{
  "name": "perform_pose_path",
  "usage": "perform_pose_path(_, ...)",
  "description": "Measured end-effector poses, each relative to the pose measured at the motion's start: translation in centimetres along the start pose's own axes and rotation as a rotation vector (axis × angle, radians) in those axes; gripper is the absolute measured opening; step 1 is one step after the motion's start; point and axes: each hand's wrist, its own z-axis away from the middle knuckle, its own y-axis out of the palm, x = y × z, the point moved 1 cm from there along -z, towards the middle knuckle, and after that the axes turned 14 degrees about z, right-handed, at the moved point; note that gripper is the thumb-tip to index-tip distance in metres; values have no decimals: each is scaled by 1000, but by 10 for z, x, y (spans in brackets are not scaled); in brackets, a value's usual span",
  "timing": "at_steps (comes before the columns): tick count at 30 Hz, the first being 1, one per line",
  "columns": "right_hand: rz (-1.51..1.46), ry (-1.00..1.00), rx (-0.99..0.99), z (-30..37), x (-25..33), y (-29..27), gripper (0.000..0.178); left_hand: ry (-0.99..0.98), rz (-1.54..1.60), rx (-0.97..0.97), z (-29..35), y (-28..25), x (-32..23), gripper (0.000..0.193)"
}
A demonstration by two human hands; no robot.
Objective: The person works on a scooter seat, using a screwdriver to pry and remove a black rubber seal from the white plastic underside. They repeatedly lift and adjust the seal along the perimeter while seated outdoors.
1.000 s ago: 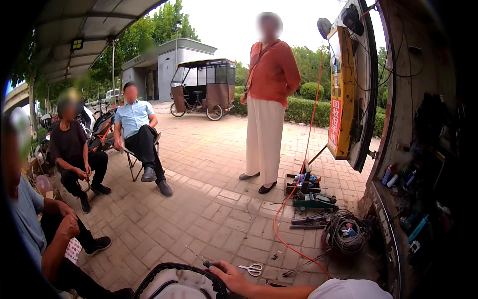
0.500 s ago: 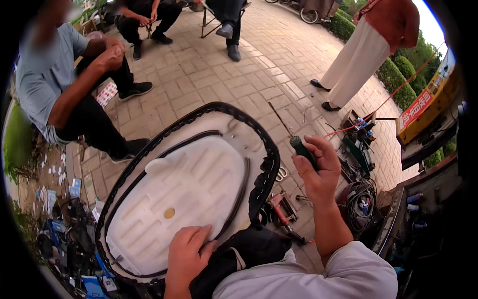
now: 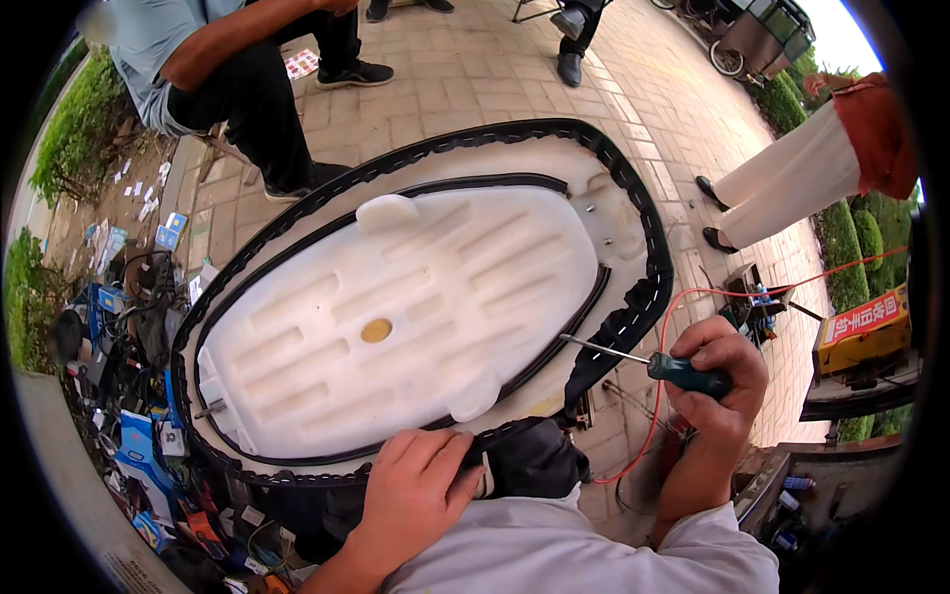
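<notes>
An upturned vehicle seat (image 3: 327,366) lies across my lap, its white plastic base facing up. A black cover (image 3: 435,149) is folded over its rim, with a row of pale staples along it. My left hand (image 3: 421,485) lies on the near rim, fingers stretched out and thumb apart. In my right hand (image 3: 727,381) is a screwdriver (image 3: 683,372) with a dark green handle, its shaft pointing left. The tip is by the black strip (image 3: 594,297) along the base's right edge, close to loose, crumpled cover; whether it touches cannot be told.
On the far left a person in dark trousers (image 3: 247,109) sits near the seat. Someone in white trousers (image 3: 792,188) stands at the right. Boxes and parts (image 3: 139,445) crowd the left ground. A red hose (image 3: 658,396) runs behind my right hand, with an open tool box (image 3: 762,297) beyond.
My right hand has come down and right, and the screwdriver has swung from pointing up to pointing left over the seat. My left hand has slid from the white base to the near rim.
</notes>
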Motion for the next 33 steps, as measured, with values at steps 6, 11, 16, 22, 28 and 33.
perform_pose_path(6,-214,-18,-99,-6,0,8,56,-33,37,-59,-7,13,-2,39)
perform_pose_path(11,-478,95,-24,-3,-4,21,50,-127,67,-14,-13,13,-4,30)
perform_pose_path(16,-505,82,5,7,-18,23,45,-215,157,22,-18,10,-5,25)
perform_pose_path(22,-557,70,-69,11,-22,1,51,-321,680,-67,-28,-44,-29,14)
perform_pose_path(28,-625,-11,65,-1,-31,7,50,361,1726,589,-66,-91,-76,31)
perform_pose_path(33,-592,-92,174,0,-26,10,43,479,1841,621,-66,-91,-83,24)
